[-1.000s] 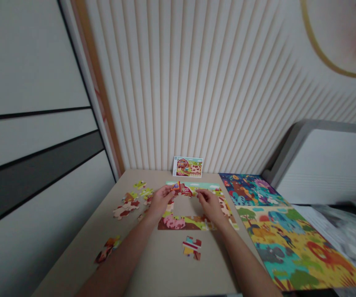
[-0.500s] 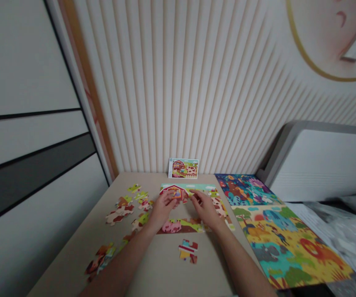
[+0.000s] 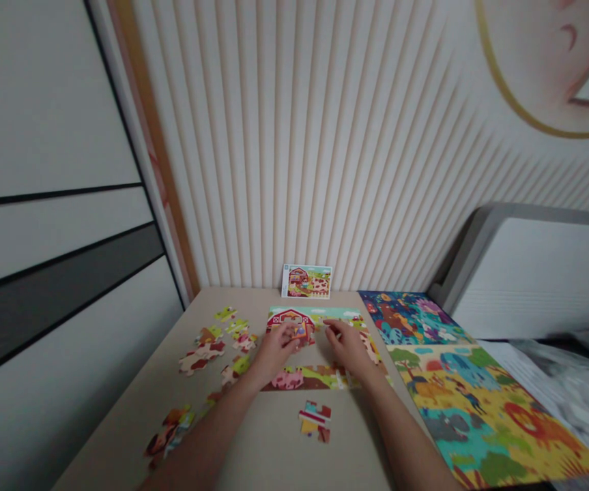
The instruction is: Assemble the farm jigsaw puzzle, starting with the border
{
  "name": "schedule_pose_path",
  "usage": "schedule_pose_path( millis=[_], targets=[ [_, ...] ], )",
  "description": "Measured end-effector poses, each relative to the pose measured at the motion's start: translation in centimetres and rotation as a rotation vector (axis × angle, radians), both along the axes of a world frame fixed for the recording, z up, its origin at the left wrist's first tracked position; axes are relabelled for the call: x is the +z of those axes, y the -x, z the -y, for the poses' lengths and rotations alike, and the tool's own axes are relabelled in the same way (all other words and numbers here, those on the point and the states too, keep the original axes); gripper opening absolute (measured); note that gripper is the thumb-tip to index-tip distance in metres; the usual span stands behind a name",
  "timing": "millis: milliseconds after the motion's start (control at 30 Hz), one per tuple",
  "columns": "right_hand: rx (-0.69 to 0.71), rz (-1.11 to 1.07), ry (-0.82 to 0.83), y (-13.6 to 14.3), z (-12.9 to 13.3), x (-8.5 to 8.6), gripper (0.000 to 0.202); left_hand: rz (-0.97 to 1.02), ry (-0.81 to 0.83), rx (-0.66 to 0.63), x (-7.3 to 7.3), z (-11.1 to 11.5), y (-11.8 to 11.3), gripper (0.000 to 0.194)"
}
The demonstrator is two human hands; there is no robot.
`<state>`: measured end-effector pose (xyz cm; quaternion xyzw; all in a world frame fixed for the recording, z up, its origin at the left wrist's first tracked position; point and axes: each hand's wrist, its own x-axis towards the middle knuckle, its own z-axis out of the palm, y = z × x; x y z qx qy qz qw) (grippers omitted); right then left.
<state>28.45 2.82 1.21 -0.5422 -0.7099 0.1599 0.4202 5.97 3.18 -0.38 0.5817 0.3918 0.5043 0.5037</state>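
A jigsaw puzzle (image 3: pixel 319 378) lies partly assembled on the table, with a red barn, a pink pig and a cow, and a bare gap in its middle. At the barn's lower part, my left hand (image 3: pixel 276 348) has its fingers closed on a puzzle piece (image 3: pixel 300 331) with an orange frame and a bluish figure. To the right, over the cow side of the puzzle, my right hand (image 3: pixel 349 346) has thumb and forefinger apart, with nothing visible between them. Two joined pieces (image 3: pixel 315 421) lie in front of the puzzle.
Several loose puzzle pieces (image 3: pixel 200 357) are spread on the table's left side, more (image 3: pixel 171 433) near my left forearm. A picture card (image 3: pixel 306 281) leans against the ribbed wall. Right of the puzzle lie a dark-blue animal puzzle (image 3: pixel 411 317) and a yellow safari puzzle (image 3: pixel 483 409).
My left hand has lowered the puzzle piece slightly toward the barn. My right hand has drawn a little to the right, away from it. The camera view has shifted slightly.
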Motion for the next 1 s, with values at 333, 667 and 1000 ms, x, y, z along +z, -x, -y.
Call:
schedule_pose_path(
  millis=[333,667,1000],
  targets=[
    [0.249,-0.128,0.116,2.2,1.5,1.0,0.033,0.059,-0.029,-0.050,0.3,1.3,-0.9,0.035],
    [0.269,0.008,0.060,2.7,2.3,1.5,0.027,-0.055,-0.094,0.053,-1.2,0.3,-0.2,0.037],
    [0.224,0.108,0.099,2.4,2.0,1.2,0.028,-0.563,-0.370,0.042,-1.3,0.3,0.3,0.051]
  ],
)
